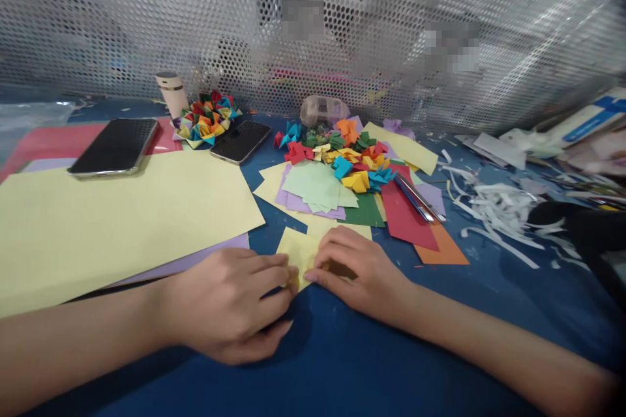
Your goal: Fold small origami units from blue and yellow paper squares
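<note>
A small square of yellow paper (297, 244) lies on the blue table in front of me, under the fingertips of both hands. My left hand (239, 303) comes in from the left, its bent fingers pressing on the paper's near left part. From the right, my right hand (355, 267) pinches the right edge between thumb and fingers. The near part of the paper is partly hidden by the fingers, so I cannot tell how it is folded. Just behind it rests another pale yellow sheet (359, 230).
Large yellow sheets (122, 215) lie left, with a phone (117, 146) on them. Behind stand a folded-paper cluster (208, 120), a second phone (242, 141) and a beige cylinder (172, 92). Folded pieces (355, 182), coloured sheets and metal tweezers (418, 199) sit ahead; paper strips (503, 205) lie right.
</note>
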Demonstrator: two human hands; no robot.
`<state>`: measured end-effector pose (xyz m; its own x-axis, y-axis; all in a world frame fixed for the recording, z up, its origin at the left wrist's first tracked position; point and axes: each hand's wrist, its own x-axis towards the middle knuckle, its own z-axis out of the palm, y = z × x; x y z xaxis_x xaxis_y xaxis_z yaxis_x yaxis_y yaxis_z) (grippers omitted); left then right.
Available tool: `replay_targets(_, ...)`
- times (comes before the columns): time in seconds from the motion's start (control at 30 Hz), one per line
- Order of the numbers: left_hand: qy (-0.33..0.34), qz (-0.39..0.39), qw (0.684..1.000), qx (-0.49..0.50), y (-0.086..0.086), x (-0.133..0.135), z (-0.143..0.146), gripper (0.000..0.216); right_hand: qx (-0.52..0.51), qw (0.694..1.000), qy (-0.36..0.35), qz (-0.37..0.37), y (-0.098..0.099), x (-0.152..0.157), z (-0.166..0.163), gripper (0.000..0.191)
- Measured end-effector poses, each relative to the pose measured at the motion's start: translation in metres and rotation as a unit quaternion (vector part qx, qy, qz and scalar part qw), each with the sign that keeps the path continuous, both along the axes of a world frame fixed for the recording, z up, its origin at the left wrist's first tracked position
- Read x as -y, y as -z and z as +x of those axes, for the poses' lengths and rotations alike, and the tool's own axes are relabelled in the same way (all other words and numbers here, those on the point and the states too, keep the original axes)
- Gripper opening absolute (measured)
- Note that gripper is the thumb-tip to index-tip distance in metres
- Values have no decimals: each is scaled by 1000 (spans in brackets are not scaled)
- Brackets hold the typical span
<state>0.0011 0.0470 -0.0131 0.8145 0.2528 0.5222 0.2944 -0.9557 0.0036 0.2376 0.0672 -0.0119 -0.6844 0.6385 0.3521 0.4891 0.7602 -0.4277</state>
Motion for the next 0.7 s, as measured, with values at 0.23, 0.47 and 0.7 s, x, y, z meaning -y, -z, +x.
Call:
replay_targets(0.23, 7, 7, 1000, 18, -1, -1, 1, 21, -20, 999, 44, -16, 0, 1, -3, 20)
replay_targets(0.47, 12, 11, 1000, 25, -1, -1, 1, 20, -17, 998, 59, -25, 0, 0, -6, 23)
replay_targets(0.7, -2, -7, 1000, 8, -3, 0, 1, 24, -14, 995, 80, -49, 0, 1, -9, 23)
